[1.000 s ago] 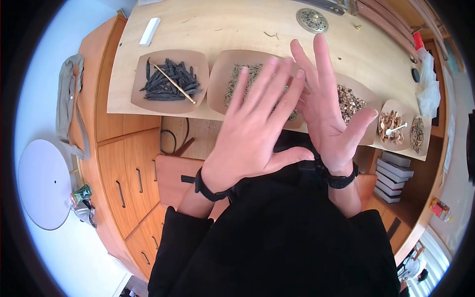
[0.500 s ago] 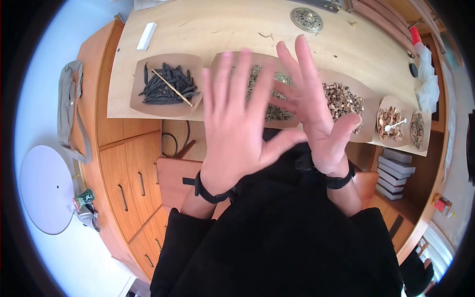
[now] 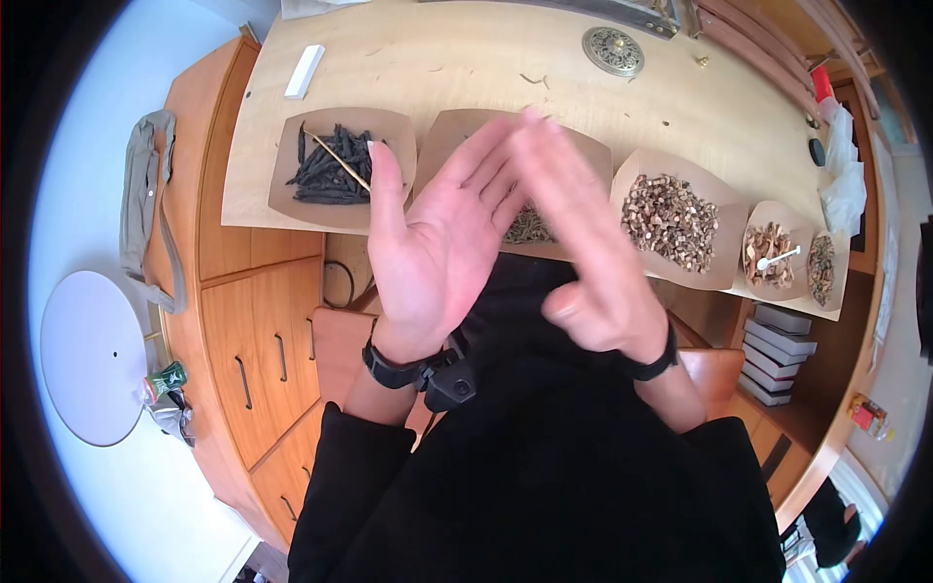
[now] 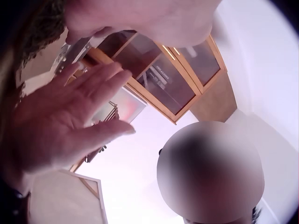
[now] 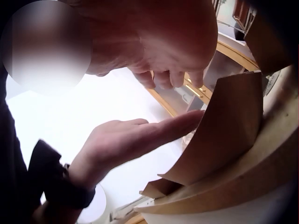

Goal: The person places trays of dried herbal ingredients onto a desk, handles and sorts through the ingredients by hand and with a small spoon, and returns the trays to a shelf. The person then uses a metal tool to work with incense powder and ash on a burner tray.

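Note:
In the head view my left hand (image 3: 432,243) is raised palm up, its thumb spread and fingers straight, over the tray of grey-green dried herb (image 3: 530,228). My right hand (image 3: 603,262), somewhat blurred, slants across with its back showing; its extended fingers overlap the left fingertips, and whether they touch I cannot tell. Neither hand holds anything. The left wrist view has the right hand (image 4: 65,121) with spread fingers, below the left palm (image 4: 145,16). In the right wrist view the left hand (image 5: 126,142) appears beneath the right hand (image 5: 154,37), beside a brown tray (image 5: 219,126).
Dark dried pods (image 3: 335,175) with a thin brass stick lie in the left tray. Rightward are trays of brown chopped pieces (image 3: 671,219), slices (image 3: 768,257) with a white spoon, and small herbs (image 3: 821,272). A white block (image 3: 304,72) and pierced metal disc (image 3: 613,51) lie behind.
My left hand has turned from back showing to palm up. My right hand has turned from palm showing to back showing, its fingers tilting left across the left fingertips.

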`<state>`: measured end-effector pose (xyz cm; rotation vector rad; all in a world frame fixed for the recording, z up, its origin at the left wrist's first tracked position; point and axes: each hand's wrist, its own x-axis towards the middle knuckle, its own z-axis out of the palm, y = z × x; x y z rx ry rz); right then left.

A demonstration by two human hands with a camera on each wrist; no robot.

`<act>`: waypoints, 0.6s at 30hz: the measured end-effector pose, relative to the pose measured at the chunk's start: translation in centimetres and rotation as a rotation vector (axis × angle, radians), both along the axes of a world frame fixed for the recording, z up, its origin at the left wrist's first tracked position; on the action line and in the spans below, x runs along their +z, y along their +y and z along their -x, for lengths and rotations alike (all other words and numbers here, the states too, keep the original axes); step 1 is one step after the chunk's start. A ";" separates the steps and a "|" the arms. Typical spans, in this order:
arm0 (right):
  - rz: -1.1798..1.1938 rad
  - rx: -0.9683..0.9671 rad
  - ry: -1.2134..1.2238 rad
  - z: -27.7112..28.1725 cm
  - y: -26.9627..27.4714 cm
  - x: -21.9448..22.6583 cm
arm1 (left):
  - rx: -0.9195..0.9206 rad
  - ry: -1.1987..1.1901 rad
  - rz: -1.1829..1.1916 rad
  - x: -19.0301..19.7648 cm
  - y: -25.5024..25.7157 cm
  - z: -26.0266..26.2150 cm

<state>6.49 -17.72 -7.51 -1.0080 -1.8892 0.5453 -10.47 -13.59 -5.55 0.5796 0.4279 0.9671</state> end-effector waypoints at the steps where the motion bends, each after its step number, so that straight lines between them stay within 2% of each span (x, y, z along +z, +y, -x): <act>1: 0.017 0.041 -0.115 0.5 -0.1 0.4 | 0.009 -0.132 0.167 0.1 0.0 -0.2; 3: 0.120 0.122 -0.293 1.4 -0.4 1.0 | -0.035 -0.343 0.411 0.7 -0.1 -0.1; 4: 0.114 0.120 -0.292 1.5 -0.3 0.8 | -0.037 -0.341 0.406 0.7 -0.1 0.1; 6: 0.194 -0.145 -0.354 1.6 -0.1 0.2 | -0.072 -0.426 0.408 0.5 0.0 0.5; 7: 0.184 -0.267 -0.336 1.5 0.0 0.0 | -0.083 -0.391 0.381 0.9 -0.2 0.4; 10: 0.133 -0.185 -0.378 0.8 -0.6 3.0 | -0.002 -0.400 0.464 1.6 -0.6 0.5; 11: 0.134 -0.055 -0.362 0.9 -0.6 3.5 | -0.052 -0.454 0.435 1.4 -0.8 0.6; 12: 0.116 -0.032 -0.346 1.2 -0.5 3.3 | -0.078 -0.397 0.411 1.8 -0.9 0.5; 14: 0.167 -0.122 -0.517 1.7 -0.2 2.4 | -0.070 -0.458 0.400 1.6 -1.0 0.7; 15: 0.191 -0.227 -0.474 1.7 0.0 2.1 | -0.092 -0.446 0.298 1.1 -0.7 0.5; 16: 0.176 -0.216 -0.473 1.7 0.0 2.2 | -0.081 -0.446 0.284 1.0 -0.7 0.4; 18: 0.140 -0.321 -0.415 1.6 -0.2 2.4 | -0.074 -0.426 0.312 0.8 -1.1 0.4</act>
